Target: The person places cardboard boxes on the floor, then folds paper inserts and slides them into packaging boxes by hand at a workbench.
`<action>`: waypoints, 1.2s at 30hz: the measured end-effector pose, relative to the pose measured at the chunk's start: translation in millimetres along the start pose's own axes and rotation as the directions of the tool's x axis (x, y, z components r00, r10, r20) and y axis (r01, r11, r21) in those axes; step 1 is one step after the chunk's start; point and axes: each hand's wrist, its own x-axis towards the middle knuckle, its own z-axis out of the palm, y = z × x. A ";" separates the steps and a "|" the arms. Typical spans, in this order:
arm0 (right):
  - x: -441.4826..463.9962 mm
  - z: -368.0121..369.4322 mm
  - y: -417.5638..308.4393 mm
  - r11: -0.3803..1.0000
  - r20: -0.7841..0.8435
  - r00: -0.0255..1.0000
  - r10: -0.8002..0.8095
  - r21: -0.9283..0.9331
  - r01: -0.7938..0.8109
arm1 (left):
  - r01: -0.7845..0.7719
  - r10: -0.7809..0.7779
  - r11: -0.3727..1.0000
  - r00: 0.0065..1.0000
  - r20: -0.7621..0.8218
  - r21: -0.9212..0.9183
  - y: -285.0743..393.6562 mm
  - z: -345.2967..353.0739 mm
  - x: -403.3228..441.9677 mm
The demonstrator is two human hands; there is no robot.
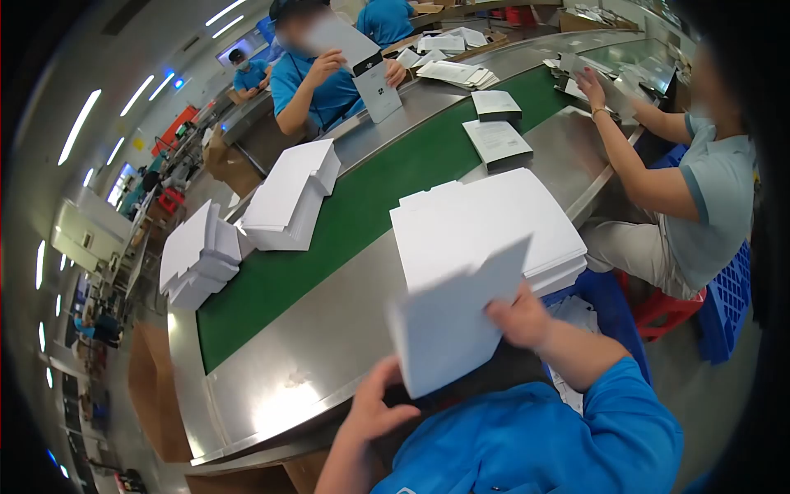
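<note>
A flat white cardboard sheet (457, 321) with a cut-out edge is tilted in front of my chest, slightly blurred. My right hand (524, 317) grips its right edge between thumb and fingers. At the lower left edge of the sheet is my left hand (378, 405), thumb spread away from the fingers; whether it touches the sheet I cannot tell. Just beyond the held sheet, a stack of white cardboard sheets (485, 218) lies on the metal tabletop (304, 362).
A green conveyor belt (271, 292) runs along the table, with white stacks (290, 193) at its left end and printed boxes (498, 144) farther up. A co-worker (329, 90) across holds a printed sheet; another person (683, 173) sits right. Blue crate (609, 309) beside me.
</note>
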 end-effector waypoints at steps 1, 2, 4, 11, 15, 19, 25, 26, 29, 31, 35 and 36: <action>2.3 -15.0 -9.1 1.000 -0.122 0.992 0.010 -0.014 -0.012 | -0.024 0.016 0.976 0.999 -0.040 -0.218 1.3 -4.3 12.4; 9.1 -30.5 -20.7 0.998 -0.196 0.980 -0.033 0.045 0.042 | -0.032 0.017 0.976 0.997 -0.069 -0.217 3.0 -11.9 27.7; 24.8 -57.8 -36.4 0.989 -0.276 0.958 -0.073 0.103 0.105 | 0.001 -0.014 0.993 0.994 -0.105 -0.120 12.7 -26.2 67.5; 30.1 -93.4 -34.7 0.974 -0.560 0.819 0.130 0.227 0.001 | 0.221 -0.221 0.975 0.973 -0.061 -0.018 39.3 -5.1 258.1; 26.1 -103.9 -25.2 0.974 -0.470 0.877 0.104 0.226 0.005 | 0.396 -0.409 0.902 0.912 0.040 0.173 9.5 37.3 359.3; 19.9 -108.3 -26.1 0.963 -0.399 0.903 0.157 0.265 -0.051 | 0.525 -0.593 0.726 0.805 0.019 0.444 -28.4 80.9 434.3; 11.6 -110.3 -24.0 0.977 -0.358 0.927 0.115 0.209 -0.041 | 0.494 -0.500 0.663 0.851 -0.158 0.563 -76.2 130.6 479.1; 11.1 -110.0 -25.2 0.977 -0.360 0.927 0.103 0.212 -0.027 | 0.478 -0.460 0.653 0.867 -0.193 0.588 -83.9 134.0 481.5; 9.3 -113.8 -25.7 0.974 -0.309 0.947 0.085 0.224 -0.014 | 0.447 -0.461 0.751 0.882 -0.099 0.485 -97.9 132.3 484.4; 10.0 -113.5 -26.6 0.976 -0.317 0.946 0.069 0.216 0.002 | 0.434 -0.469 0.838 0.883 0.031 0.331 -89.7 125.3 480.0; 11.3 -114.0 -31.4 0.983 -0.326 0.939 0.109 0.177 -0.052 | 0.614 -0.610 0.784 0.789 -0.068 0.095 -84.1 85.9 473.0; 12.1 -112.5 -30.1 0.983 -0.318 0.942 0.107 0.178 -0.052 | 0.574 -0.568 0.818 0.817 -0.101 0.037 -67.5 73.1 455.7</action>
